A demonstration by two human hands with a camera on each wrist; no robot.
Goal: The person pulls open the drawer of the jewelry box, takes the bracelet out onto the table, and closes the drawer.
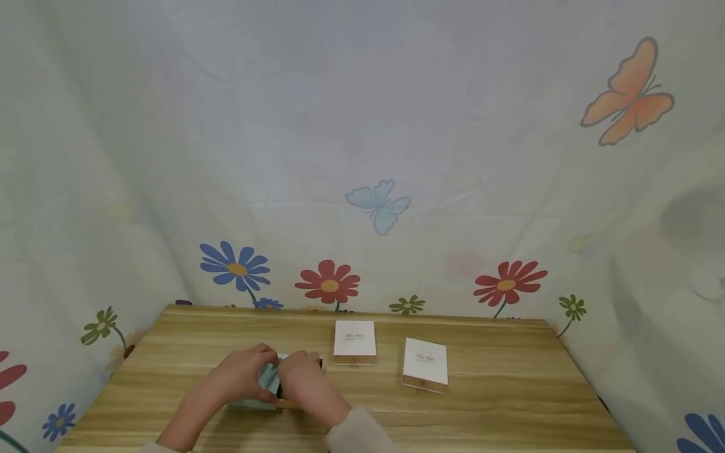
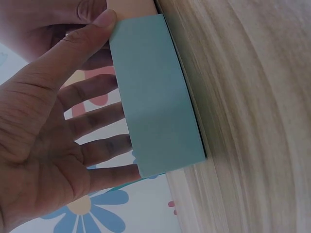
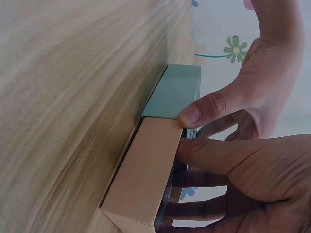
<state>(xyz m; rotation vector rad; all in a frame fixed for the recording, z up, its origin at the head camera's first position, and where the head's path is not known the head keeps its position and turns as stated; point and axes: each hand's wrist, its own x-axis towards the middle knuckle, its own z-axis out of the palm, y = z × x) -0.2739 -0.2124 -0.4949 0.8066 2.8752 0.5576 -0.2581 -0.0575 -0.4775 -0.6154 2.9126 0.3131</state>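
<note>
A box with a teal sleeve [image 2: 155, 97] and a light-tan drawer [image 3: 146, 165] lies on the table, the drawer partly out of the sleeve. My left hand [image 1: 243, 375] grips the sleeve, thumb on its near side and fingers spread along the far side. Its thumb tip sits where sleeve and drawer meet. Over the drawer's dark interior is my right hand [image 1: 306, 377]. In the right wrist view its thumb and fingers reach down behind the drawer's near wall, which hides the fingertips, so I cannot tell what they hold.
Two white boxes with printed lids, a left one [image 1: 354, 341] and a right one [image 1: 426, 363], stand to the right of the hands on the wooden table [image 1: 510, 390]. A flower-and-butterfly cloth [image 1: 425, 264] hangs behind and at the sides.
</note>
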